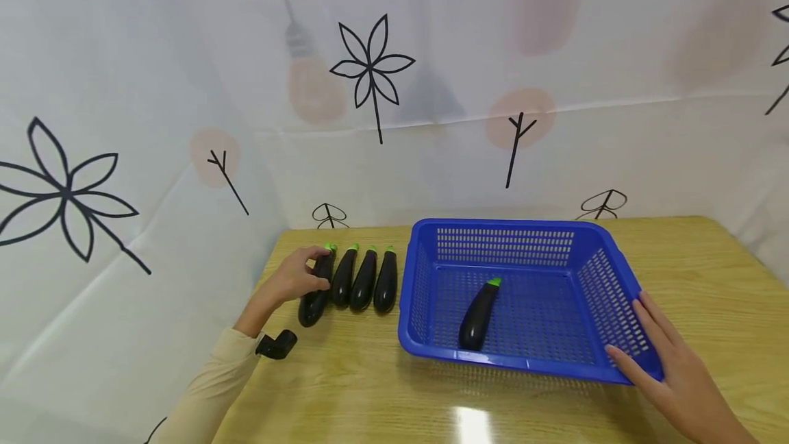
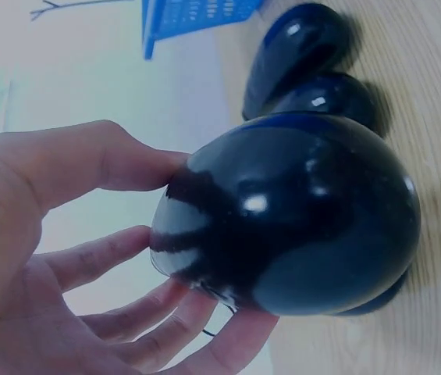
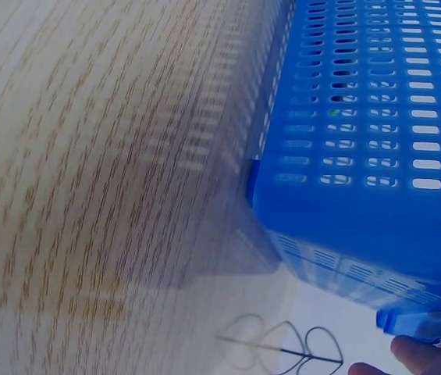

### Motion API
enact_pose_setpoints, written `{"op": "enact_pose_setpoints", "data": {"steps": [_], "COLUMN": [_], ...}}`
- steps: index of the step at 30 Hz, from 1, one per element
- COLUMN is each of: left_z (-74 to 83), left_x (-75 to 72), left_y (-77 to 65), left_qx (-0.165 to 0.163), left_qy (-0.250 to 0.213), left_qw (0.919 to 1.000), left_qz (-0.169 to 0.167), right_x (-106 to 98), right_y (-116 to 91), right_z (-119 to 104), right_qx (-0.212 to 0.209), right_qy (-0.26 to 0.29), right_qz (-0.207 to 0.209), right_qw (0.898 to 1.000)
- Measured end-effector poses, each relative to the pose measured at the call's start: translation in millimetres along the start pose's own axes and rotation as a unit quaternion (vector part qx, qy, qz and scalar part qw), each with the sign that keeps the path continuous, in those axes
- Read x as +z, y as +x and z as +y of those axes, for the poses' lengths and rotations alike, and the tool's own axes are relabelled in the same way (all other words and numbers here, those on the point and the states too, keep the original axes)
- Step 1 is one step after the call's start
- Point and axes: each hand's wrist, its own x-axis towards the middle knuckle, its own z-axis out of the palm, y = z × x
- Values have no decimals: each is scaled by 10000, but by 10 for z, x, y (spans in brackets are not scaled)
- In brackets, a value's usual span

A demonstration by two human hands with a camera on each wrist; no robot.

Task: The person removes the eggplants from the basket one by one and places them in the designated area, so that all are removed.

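Note:
At the left of the table, my left hand (image 1: 298, 275) grips a dark eggplant (image 1: 313, 299) with a green stem end. In the left wrist view, the thumb and fingers (image 2: 99, 258) lie around the eggplant's (image 2: 298, 219) glossy body. Three more eggplants (image 1: 364, 281) lie side by side just to its right. My right hand (image 1: 684, 375) holds the right rim of a blue plastic basket (image 1: 524, 362), thumb over the rim and fingers along the outside. Inside the basket lies one eggplant (image 1: 477, 317), slanted toward its left side. Only fingertips (image 3: 423, 355) of that hand show in the right wrist view.
A wooden table (image 1: 345, 382) carries everything. White cloth (image 1: 431, 170) with black leaf drawings hangs behind and at the left. A black wrist device (image 1: 277, 344) sits on the left wrist. The basket's left wall stands close to the rightmost loose eggplant.

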Motion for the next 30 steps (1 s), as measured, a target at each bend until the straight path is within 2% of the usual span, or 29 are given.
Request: {"op": "enact_pose_setpoints", "data": {"steps": [9,19,30], "left_z": [-202,-362,-534], "left_x": [-19,-28,-65], "left_y": [62,126,213], "left_qx": [-212,-217,-320], "left_qy": [-47,158,-36], "left_qw": [9998,9996,9995], "left_qz": [-23,18,22], "right_x": [-6,-5,20], "right_y": [5,-14,4], "right_z": [-3,7,40], "right_qx": [70,137,110], "right_qy": [-20,-11,-11], "right_qz": [-91,-109,-59], "right_qw": [9999,9998,9999]}}
